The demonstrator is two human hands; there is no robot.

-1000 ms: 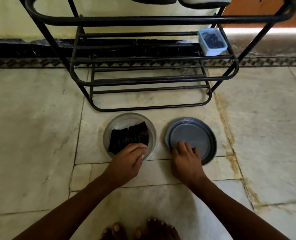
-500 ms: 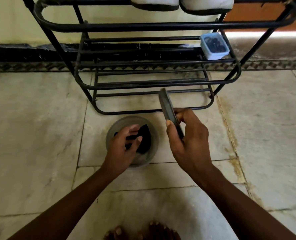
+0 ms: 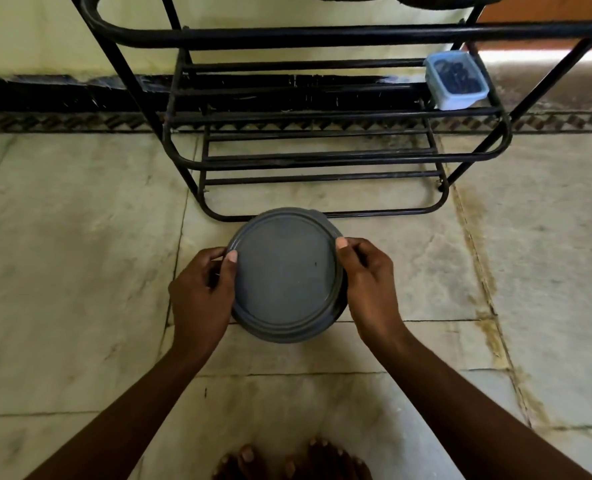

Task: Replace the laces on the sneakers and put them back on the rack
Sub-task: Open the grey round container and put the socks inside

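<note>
Before shoe rack | left hand, right hand pinching rim of grey lid | likely light, stiff, slick plastic; grip opposite edges

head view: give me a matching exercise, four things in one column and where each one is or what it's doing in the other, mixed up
Column A
1. grey lid
2. small blue box
3. left hand
4. right hand

Column B
a. pinches the lid's right rim
b. sits on a shelf of the black rack, at its right end
c. held between both hands, in front of the rack
d. pinches the lid's left rim

Pairs: 1-c, 2-b, 3-d, 4-a
</note>
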